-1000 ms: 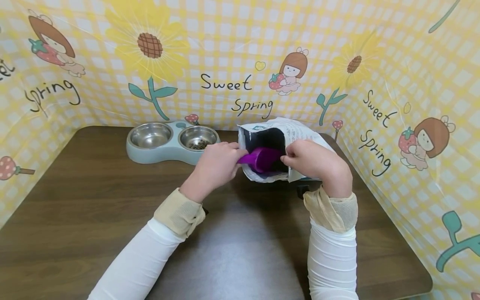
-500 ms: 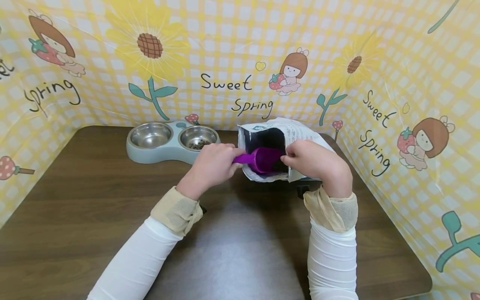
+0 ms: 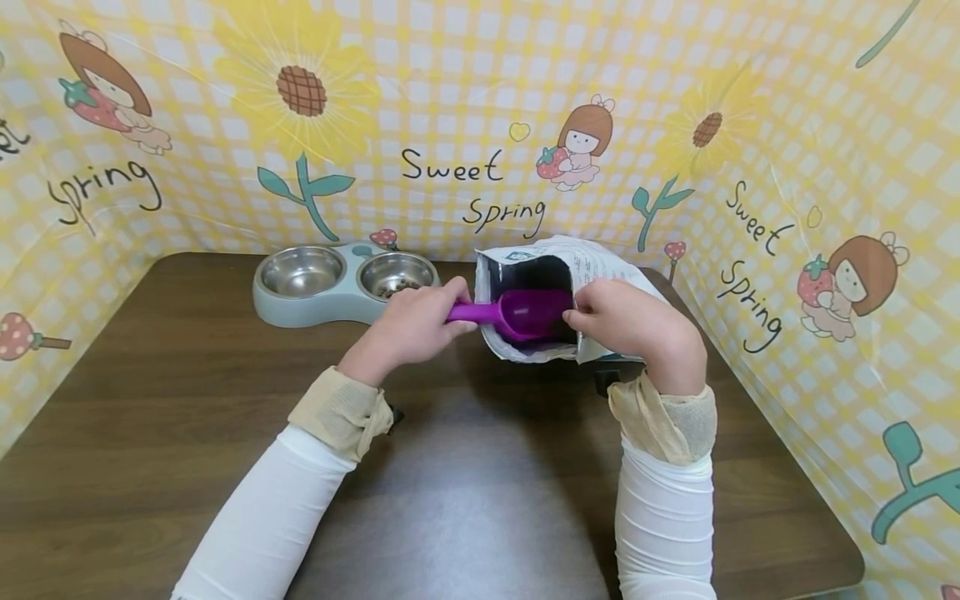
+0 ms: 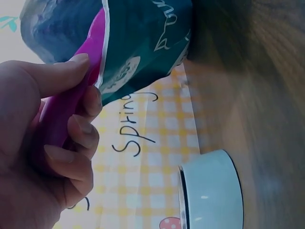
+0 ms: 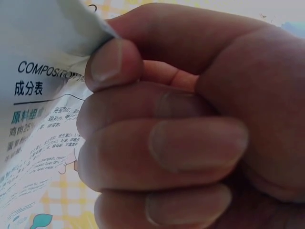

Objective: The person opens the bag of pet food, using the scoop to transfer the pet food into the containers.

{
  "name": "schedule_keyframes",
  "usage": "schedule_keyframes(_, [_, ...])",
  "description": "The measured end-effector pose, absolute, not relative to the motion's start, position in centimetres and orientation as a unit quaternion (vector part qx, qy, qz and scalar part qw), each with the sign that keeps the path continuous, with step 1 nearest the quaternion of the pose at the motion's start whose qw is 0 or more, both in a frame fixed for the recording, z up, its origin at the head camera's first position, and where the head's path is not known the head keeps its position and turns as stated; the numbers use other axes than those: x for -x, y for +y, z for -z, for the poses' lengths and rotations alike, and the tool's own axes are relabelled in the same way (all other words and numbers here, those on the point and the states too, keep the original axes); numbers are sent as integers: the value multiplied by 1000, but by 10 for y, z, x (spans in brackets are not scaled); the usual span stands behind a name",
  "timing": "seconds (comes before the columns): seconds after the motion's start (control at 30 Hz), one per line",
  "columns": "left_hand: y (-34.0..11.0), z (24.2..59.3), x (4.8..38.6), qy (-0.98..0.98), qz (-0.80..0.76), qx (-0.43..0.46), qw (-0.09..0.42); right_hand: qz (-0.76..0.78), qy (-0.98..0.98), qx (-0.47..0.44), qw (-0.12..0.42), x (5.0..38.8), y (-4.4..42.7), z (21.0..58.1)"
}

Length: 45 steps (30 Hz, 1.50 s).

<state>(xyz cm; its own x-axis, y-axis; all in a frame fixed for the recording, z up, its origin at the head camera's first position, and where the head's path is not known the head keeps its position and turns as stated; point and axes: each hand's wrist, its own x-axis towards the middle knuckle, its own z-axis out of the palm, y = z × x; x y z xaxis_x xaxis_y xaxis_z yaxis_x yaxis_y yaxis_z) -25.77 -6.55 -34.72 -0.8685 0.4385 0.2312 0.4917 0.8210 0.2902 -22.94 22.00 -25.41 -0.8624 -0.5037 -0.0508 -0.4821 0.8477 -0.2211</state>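
Left hand [image 3: 408,329]: I grip one purple scoop [image 3: 528,313] by its handle [image 3: 474,313].
Right hand [image 3: 633,321]: I pinch one bag [image 3: 600,257] at its edge.
Purple scoop: in the bag's mouth, far side.
Bowls [image 3: 302,273]: two, one stand [image 3: 318,313], far left.

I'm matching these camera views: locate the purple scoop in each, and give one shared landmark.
Head: purple scoop just right of centre, partly inside the bag.
Left wrist: scoop at left, slanting up into the bag.
Right wrist: not in it.
Shared landmark: the bag; top in left wrist, left in right wrist.
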Motion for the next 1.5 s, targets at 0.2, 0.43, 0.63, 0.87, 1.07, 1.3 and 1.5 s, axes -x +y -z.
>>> schedule_keyframes(0.2, [-74,346,260,-953,183,237,51,99,961,253,55,231,221,254])
schedule_keyframes(0.43, [-76,346,261,-953,187,235,41,99,961,251,58,232,221,255])
schedule_keyframes(0.63, [-79,347,261,-952,192,235,27,103,962,245,62,233,221,256])
schedule_keyframes(0.87, [-83,345,263,-949,196,248,18,105,961,248,60,231,221,255])
schedule_keyframes(1.07, [-88,339,260,-949,196,246,15,103,961,251,53,230,221,254])
schedule_keyframes(1.3, [-99,330,257,-946,203,252,22,99,963,248,49,230,222,254])
schedule_keyframes(1.5, [-111,325,255,-945,229,235,5,102,963,244,49,230,222,254])
